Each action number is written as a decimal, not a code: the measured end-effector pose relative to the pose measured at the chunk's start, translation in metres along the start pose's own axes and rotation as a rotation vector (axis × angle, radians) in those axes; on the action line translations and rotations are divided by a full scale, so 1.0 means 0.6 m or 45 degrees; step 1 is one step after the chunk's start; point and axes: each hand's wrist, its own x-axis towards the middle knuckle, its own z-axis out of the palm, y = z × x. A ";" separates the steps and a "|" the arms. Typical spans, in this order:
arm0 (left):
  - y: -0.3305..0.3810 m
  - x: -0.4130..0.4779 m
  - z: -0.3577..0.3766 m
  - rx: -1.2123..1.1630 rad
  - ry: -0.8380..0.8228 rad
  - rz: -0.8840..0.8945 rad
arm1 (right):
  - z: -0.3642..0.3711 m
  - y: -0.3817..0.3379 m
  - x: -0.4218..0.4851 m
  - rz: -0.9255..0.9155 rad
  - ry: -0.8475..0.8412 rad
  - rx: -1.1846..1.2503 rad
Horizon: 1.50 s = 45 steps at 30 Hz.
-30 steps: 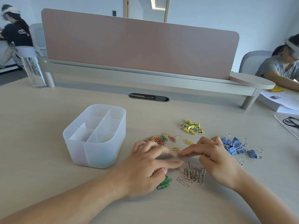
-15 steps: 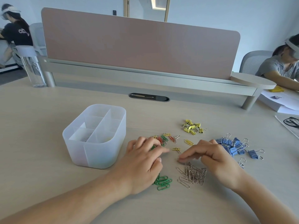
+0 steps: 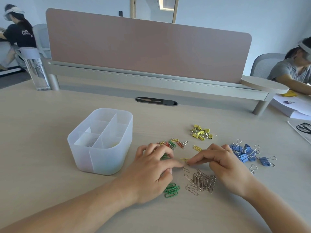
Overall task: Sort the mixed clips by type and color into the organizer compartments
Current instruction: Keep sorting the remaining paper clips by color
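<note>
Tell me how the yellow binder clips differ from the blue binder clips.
The yellow binder clips look smaller than the blue binder clips. The yellow binder clips lie farther back on the table; the blue binder clips lie nearer, beside the right hand. The yellow ones form one tight heap; one blue clip lies apart from its heap. Both have silver wire handles and lie outside the organizer.
</note>
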 end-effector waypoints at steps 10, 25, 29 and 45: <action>0.003 0.000 0.002 0.065 -0.014 -0.024 | -0.001 -0.001 -0.002 -0.034 0.031 0.162; 0.006 0.000 -0.001 0.139 -0.055 0.056 | 0.032 0.011 0.025 -0.225 0.260 -0.425; 0.008 0.002 -0.002 0.134 -0.072 0.049 | 0.030 -0.001 0.027 -0.359 0.327 -0.722; 0.004 -0.002 -0.006 0.076 -0.115 0.121 | 0.025 0.020 0.020 -0.196 0.346 -0.634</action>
